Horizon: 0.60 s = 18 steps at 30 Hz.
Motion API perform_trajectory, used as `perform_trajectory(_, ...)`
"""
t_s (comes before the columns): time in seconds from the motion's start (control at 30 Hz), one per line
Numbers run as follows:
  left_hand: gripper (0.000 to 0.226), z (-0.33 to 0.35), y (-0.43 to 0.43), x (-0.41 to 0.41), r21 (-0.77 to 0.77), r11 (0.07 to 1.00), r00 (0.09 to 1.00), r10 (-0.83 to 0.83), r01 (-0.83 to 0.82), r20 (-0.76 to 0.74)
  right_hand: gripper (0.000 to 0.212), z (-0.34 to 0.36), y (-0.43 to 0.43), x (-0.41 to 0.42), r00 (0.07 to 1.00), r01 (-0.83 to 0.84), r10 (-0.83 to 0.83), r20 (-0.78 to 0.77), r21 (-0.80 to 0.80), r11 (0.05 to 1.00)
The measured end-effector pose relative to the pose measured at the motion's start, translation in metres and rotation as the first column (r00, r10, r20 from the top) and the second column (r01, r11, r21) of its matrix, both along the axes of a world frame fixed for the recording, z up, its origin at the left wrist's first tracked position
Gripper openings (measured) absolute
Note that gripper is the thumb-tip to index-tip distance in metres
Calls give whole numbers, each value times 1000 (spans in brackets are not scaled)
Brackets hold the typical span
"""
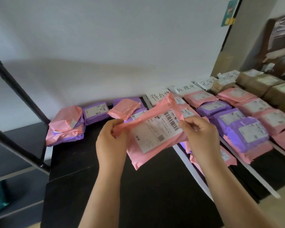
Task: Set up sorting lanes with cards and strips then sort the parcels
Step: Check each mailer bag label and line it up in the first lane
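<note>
A pink parcel (pixel 143 155) is held above the black table (pixel 155 191) by both hands. Its left edge is pinched between the curled fingers and thumb of the left hand (pixel 111 139), and its right edge is pinched the same way by the right hand (pixel 202 135). Its white shipping label (pixel 156 134), printed with a barcode, is turned upward. Just right of the hands a white strip (pixel 197 176) is laid from far to near on the table, and a second strip (pixel 262 181) lies farther right. Sorted parcels (pixel 247 132), pink and purple, are lined up in the lanes beside them. At the far ends of the lanes, handwritten cards (pixel 186 88) are propped against the white wall (pixel 105 46). On the far left of the table a loose heap of parcels (pixel 64 122) is seen. Brown cardboard boxes (pixel 270 89) are set at the far right, and a black shelf frame (pixel 15 89) stands at the left.
</note>
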<state>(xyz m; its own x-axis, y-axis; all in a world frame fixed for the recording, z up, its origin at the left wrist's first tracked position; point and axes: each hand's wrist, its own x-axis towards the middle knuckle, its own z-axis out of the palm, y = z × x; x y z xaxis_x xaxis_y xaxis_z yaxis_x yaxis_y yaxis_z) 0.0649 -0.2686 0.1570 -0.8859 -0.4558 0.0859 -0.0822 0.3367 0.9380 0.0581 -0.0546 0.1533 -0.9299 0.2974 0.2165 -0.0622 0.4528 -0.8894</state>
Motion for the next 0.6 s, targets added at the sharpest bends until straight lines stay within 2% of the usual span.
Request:
perform_trajectory(0.13,45,-19,56,-28,45,998,997,32,-35,65,15,-15,62,-33,998,51,-50,23,-50,997)
perform_trajectory(0.3,31,-53,131,-55,101,994,969,-57,34,242,11,-38,135,-75,988,134,-124,97,-97,986)
perform_trajectory(0.47,20,-84,180,-80,216,974,928,-145,73,342,10,-62,173,-126,977,125,-108,185,-84,989)
perform_trajectory(0.6,27,-100,198,-118,248,967,917,-154,63,368,18,-82,184,-170,973,42,-49,227,37,998)
